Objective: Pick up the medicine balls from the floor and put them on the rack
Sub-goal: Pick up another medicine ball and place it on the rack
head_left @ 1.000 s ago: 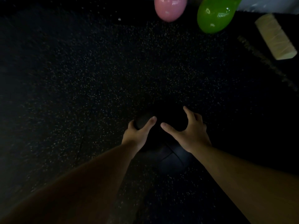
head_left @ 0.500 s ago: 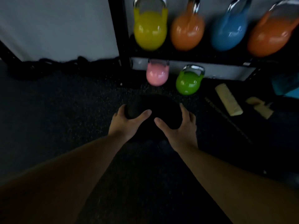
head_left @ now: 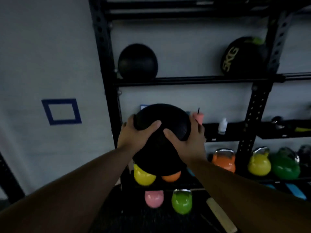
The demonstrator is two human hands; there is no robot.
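Observation:
I hold a black medicine ball (head_left: 162, 115) in the air in front of the black rack (head_left: 185, 80), below its upper shelf bar. My left hand (head_left: 134, 134) grips the ball's left side and my right hand (head_left: 186, 140) grips its right side, thumbs on the near face. On the upper shelf sits a plain black medicine ball (head_left: 138, 62) at the left and a black ball marked 5KG (head_left: 242, 56) at the right, with a wide gap between them.
Coloured kettlebells stand low on the rack: yellow (head_left: 143, 178), orange (head_left: 224, 160), yellow (head_left: 259, 163), green (head_left: 286, 167). A pink kettlebell (head_left: 154, 199) and a green one (head_left: 181, 201) sit on the floor beside a wooden block (head_left: 220, 216). A white bottle (head_left: 222, 126) stands on a middle shelf.
Both hands closed on the ball on the floor and have lifted it up to chest height in front of the rack. The view has swung from the floor up to the shelves.

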